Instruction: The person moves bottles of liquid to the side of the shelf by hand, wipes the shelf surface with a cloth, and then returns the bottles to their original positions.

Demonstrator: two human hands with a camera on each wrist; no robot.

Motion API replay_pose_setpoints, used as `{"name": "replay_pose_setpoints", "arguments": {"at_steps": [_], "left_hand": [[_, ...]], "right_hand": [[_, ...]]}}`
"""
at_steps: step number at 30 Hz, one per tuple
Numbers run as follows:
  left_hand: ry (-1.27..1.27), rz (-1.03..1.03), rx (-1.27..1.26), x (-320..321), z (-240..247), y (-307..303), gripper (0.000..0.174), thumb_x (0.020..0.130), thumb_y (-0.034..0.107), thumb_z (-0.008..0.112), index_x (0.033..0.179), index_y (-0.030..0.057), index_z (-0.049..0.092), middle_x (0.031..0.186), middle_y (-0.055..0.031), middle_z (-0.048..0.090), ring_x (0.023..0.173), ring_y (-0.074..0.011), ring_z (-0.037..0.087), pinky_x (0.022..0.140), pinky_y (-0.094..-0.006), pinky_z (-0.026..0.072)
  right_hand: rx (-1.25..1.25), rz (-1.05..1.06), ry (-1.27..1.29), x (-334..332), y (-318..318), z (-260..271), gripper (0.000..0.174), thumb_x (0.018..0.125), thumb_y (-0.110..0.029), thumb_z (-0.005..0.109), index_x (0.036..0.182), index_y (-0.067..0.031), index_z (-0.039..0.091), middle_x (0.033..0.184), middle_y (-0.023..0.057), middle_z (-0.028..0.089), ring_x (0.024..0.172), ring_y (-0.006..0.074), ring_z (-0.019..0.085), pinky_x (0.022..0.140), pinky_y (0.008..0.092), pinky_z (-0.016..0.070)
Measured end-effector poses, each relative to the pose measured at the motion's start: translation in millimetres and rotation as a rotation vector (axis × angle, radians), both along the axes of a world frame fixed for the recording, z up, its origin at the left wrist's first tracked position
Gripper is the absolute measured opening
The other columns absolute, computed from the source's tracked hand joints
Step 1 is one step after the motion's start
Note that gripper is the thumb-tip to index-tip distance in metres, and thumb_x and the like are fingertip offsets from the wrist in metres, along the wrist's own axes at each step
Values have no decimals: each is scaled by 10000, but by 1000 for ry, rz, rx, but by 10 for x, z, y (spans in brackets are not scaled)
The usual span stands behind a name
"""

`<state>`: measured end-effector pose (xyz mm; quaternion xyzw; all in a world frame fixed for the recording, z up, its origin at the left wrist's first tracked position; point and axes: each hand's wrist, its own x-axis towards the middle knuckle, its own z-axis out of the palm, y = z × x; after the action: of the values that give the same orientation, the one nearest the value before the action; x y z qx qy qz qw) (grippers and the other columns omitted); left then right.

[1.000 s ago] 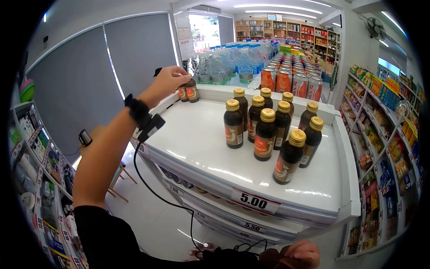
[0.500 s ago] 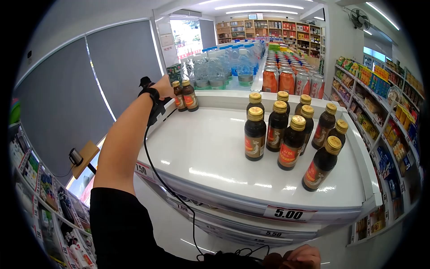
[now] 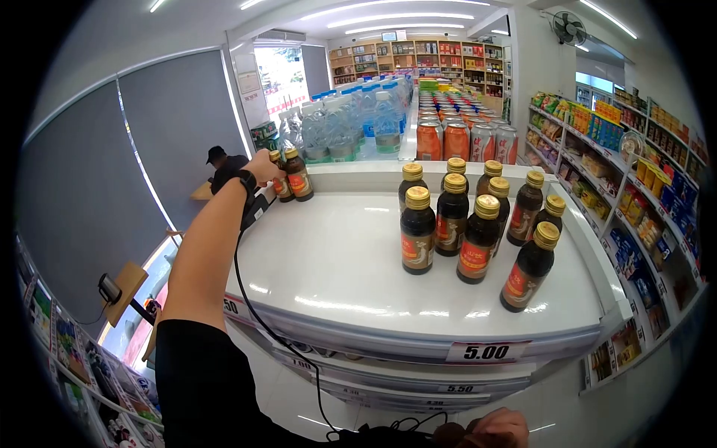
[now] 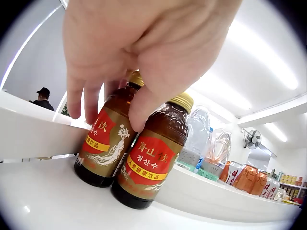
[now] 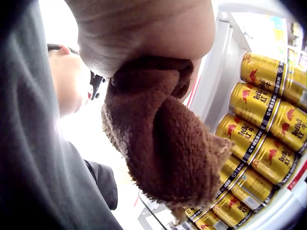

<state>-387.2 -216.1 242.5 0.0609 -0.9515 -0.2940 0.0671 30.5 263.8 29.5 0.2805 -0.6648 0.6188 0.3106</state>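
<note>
Two small brown glass bottles (image 4: 151, 155) with gold caps and red-and-gold labels stand side by side at the far left corner of the white shelf top (image 3: 336, 261). My left hand (image 3: 263, 169) grips the left one, a bottle (image 4: 106, 136), near its neck, the thumb in front and the fingers behind. The thumb tip lies between the two bottles. Low in the head view, my right hand (image 3: 502, 427) is in front of the shelf. It holds a crumpled brown cloth (image 5: 163, 129), which hangs down in the right wrist view.
A group of the same bottles (image 3: 478, 250) stands upright on the right half. Behind the raised rim are water bottles (image 3: 340, 127) and rows of drink cans (image 3: 457, 138). Gold cans (image 5: 247, 139) lie on a lower shelf. A cable (image 3: 261, 321) runs from the left wrist. A person in black (image 3: 224, 168) is beyond.
My left hand has come down from over the caps of the two corner bottles to around the left one. The head view has shifted. My right hand stays low with the cloth.
</note>
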Motion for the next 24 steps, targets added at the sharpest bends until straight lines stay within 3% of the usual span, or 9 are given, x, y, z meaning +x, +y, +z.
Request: {"name": "replay_pose_setpoints", "arguments": {"at_steps": [4, 6, 8, 12, 13, 16, 18, 20, 24], "left_hand": [[171, 167, -98, 67, -43, 108, 692, 708, 175, 819, 1148, -96, 359, 899, -180, 599, 771, -263, 657, 475, -347, 513], [150, 163, -118, 74, -30, 115, 743, 715, 171, 810, 1180, -128, 313, 952, -232, 599, 856, -307, 671, 577, -380, 547], [214, 276, -159, 31, -38, 85, 635, 765, 144, 790, 1190, 4, 339, 1055, -172, 559, 920, -284, 619, 671, -407, 573], [176, 259, -201, 633, 319, 481, 618, 795, 152, 761, 1209, -8, 331, 1079, -204, 555, 949, -290, 602, 626, -379, 554], [443, 211, -37, 604, 237, 366, 587, 822, 151, 738, 1217, -7, 335, 1061, -197, 548, 895, -270, 602, 656, -340, 541], [517, 219, 138, 1324, 502, 942, 562, 857, 37, 655, 1243, -68, 259, 1112, -224, 520, 1051, -282, 577, 836, -370, 521], [533, 209, 184, 1445, 548, 985, 574, 899, 80, 634, 1302, -17, 236, 1187, -229, 478, 1084, -286, 553, 842, -372, 528], [585, 273, 298, 1781, 625, 1146, 604, 926, 233, 650, 1379, 79, 280, 1258, -171, 462, 1143, -327, 542, 891, -437, 544], [712, -62, 766, 2688, 530, 1479, 530, 951, 267, 609, 1344, 25, 347, 1064, -113, 573, 1021, -200, 593, 895, -404, 516]], "right_hand": [[-2, -2, 6, 24, 6, 16, 338, 892, -263, 659, 1018, 45, 596, 901, 182, 578, 756, 297, 584, 666, 383, 498], [12, -20, 7, 27, 2, 29, 339, 892, -261, 655, 1019, 49, 598, 904, 183, 578, 759, 296, 584, 664, 383, 496], [3, 10, 12, 18, 43, 34, 338, 891, -258, 656, 1018, 50, 598, 905, 184, 580, 760, 297, 584, 663, 385, 496], [-39, 102, 31, -92, 112, -7, 337, 881, -251, 668, 1015, 52, 600, 916, 188, 583, 765, 298, 585, 657, 387, 495], [-50, 148, 12, -93, 173, 22, 322, 881, -232, 669, 1018, 50, 600, 893, 188, 589, 752, 298, 586, 646, 389, 494], [35, 209, 55, -199, 266, 101, 303, 887, -215, 662, 1014, 52, 599, 859, 188, 594, 729, 299, 583, 639, 398, 497], [13, 285, 33, -300, 242, 95, 291, 884, -201, 661, 1021, 50, 608, 857, 191, 606, 723, 313, 590, 647, 405, 504], [21, 240, 99, -405, 250, 16, 211, 813, -14, 714, 952, -7, 556, 812, 126, 577, 627, 225, 606, 525, 316, 500], [136, 401, 66, -495, 354, 169, 272, 753, 29, 757, 974, -4, 602, 861, 141, 607, 669, 233, 623, 570, 318, 519]]}}
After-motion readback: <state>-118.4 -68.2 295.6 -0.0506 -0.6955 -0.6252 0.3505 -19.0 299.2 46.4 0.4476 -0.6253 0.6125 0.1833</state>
